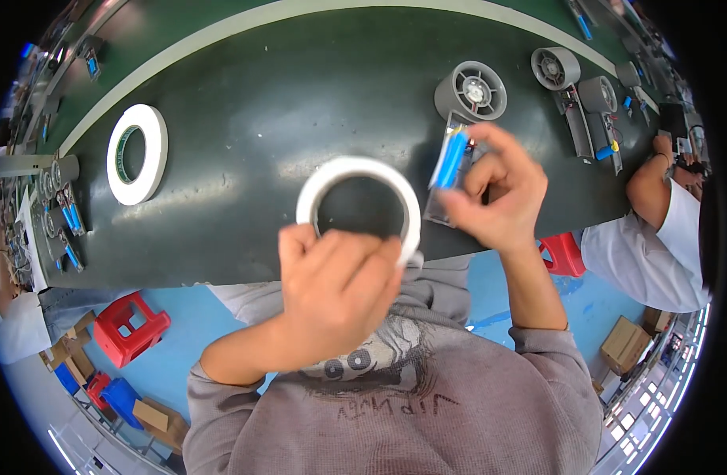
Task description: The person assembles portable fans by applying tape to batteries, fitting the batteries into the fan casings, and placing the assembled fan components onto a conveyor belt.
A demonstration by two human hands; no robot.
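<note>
My left hand [335, 277] is closed on the near side of a white tape roll [357, 165], held over the table's front edge. To its right, my right hand [506, 194] has thumb and index finger at the two ends of a blue battery cell [452, 161]. The other fingers are curled in. The cell lies in a narrow clear tray [436, 210], partly hidden by the hand. Just beyond the tray stands a round grey fan [465, 99] with a spoked front.
Another white tape roll [159, 150] lies on the dark green table [237, 103] at left. More fan units [555, 70] sit at far right, near a co-worker's arm [650, 190]. Red stools [131, 328] stand on the blue floor.
</note>
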